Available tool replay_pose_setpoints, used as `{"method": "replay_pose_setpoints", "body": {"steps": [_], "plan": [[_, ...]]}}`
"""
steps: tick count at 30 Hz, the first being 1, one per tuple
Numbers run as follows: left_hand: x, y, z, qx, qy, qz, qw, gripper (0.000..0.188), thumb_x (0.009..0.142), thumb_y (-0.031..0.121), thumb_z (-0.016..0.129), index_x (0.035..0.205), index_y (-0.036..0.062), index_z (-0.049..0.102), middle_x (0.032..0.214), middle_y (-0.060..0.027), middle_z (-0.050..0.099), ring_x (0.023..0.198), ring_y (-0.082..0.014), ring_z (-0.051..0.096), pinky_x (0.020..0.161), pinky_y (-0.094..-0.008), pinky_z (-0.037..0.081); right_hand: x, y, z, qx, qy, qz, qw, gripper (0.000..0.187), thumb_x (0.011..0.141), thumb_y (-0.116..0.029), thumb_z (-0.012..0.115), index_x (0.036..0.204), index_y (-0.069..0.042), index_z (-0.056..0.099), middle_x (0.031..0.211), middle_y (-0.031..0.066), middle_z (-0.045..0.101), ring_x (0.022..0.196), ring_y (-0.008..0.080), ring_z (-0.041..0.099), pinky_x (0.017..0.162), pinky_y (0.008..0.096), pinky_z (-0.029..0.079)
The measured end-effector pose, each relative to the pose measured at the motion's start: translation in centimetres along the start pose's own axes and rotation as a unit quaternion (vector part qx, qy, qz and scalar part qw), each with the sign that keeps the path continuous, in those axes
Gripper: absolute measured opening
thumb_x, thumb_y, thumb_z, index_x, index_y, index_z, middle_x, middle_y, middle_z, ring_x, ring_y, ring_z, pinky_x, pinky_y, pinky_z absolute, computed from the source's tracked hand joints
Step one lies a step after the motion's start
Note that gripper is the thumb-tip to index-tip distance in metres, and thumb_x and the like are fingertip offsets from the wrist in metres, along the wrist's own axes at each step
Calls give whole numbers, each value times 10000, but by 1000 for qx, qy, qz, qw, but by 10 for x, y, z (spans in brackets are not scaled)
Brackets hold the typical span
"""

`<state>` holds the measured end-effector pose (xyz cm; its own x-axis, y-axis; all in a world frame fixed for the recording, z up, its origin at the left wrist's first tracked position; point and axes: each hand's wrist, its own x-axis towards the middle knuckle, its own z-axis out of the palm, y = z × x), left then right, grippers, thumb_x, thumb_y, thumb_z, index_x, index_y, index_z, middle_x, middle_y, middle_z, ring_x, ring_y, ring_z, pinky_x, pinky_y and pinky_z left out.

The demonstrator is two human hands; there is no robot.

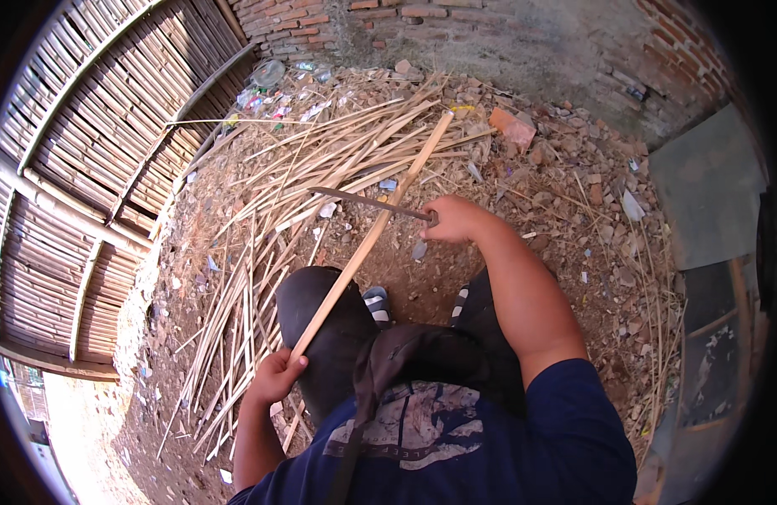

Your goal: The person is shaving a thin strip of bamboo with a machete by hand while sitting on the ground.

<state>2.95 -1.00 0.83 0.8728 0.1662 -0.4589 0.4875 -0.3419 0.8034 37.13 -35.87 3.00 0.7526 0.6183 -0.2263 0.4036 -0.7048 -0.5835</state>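
Gripped lower end of pale flat strip [361, 254] in curled left hand [275, 376], between seven and eight o'clock. Slanted strip over left knee [301, 295], with far end toward one. Held long dark blade [363, 199] by one end in closed right hand [453, 219], at two. Crossed strip with blade, pointing tip toward ten; could not tell whether touching. Saw heap of thin strips [359, 145] at eleven, broken brick [513, 128] between one and two, slatted wall [111, 109] at ten.

Lower left, my left hand [275, 375] grips a pale strip [348, 271]; mid-frame, my right hand [456, 220] holds a dark blade [363, 199] across it — loose strips [334, 166] lie left of centre.
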Motion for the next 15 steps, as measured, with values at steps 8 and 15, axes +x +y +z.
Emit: {"method": "replay_pose_setpoints", "body": {"steps": [8,15], "plan": [[-6,12,0,108,30,-5,994,417,906,410,736,829,14,629,663,7,542,651,-102,494,593,-309,428,-13,-16,-8,-54,-22,-22,998,480,758,-368,778,1114,-54,703,1008,181,703,968,344,676,826,447,532],[-3,6,-2,131,30,-8,991,446,898,435,737,845,4,634,674,-25,569,667,-124,517,609,-333,445,-18,3,-20,-77,27,61,995,462,763,-384,762,1080,-52,711,1018,198,704,994,366,678,863,442,534]]}}
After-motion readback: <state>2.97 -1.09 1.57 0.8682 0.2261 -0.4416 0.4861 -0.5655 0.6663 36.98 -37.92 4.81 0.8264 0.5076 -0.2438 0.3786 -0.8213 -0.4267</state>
